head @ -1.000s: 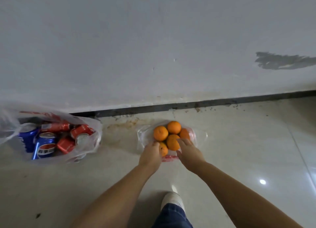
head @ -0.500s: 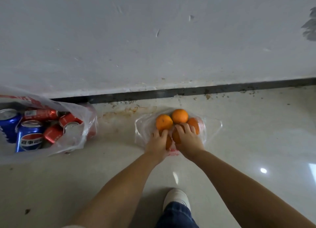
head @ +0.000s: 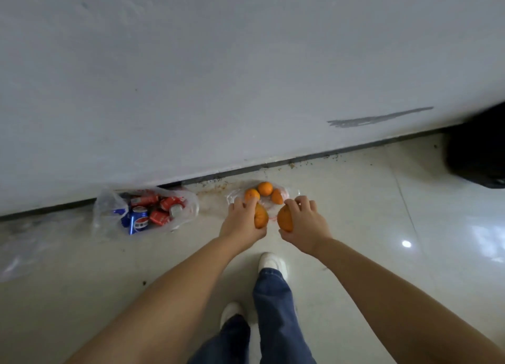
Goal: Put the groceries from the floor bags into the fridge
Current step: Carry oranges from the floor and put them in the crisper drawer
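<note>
My left hand (head: 240,221) is shut on one orange (head: 261,216), held above the floor. My right hand (head: 304,224) grips a second orange (head: 285,219) beside it. Just beyond my hands a clear plastic bag (head: 289,193) lies on the tiles by the wall, with three oranges (head: 265,188) still in it. To the left, another clear bag (head: 109,202) holds several drink cans (head: 153,212), red ones and blue ones. No fridge is in view.
A grey wall (head: 218,76) with a dark skirting strip runs across the far side. A black object (head: 478,156) stands at the right edge. My feet in white shoes (head: 272,262) are on the pale glossy tiles below my hands. Crumpled clear plastic (head: 16,254) lies far left.
Both hands closed on an orange each inside the bag and lifted them out toward me. The view has pulled back and up, so both bags look smaller and farther away.
</note>
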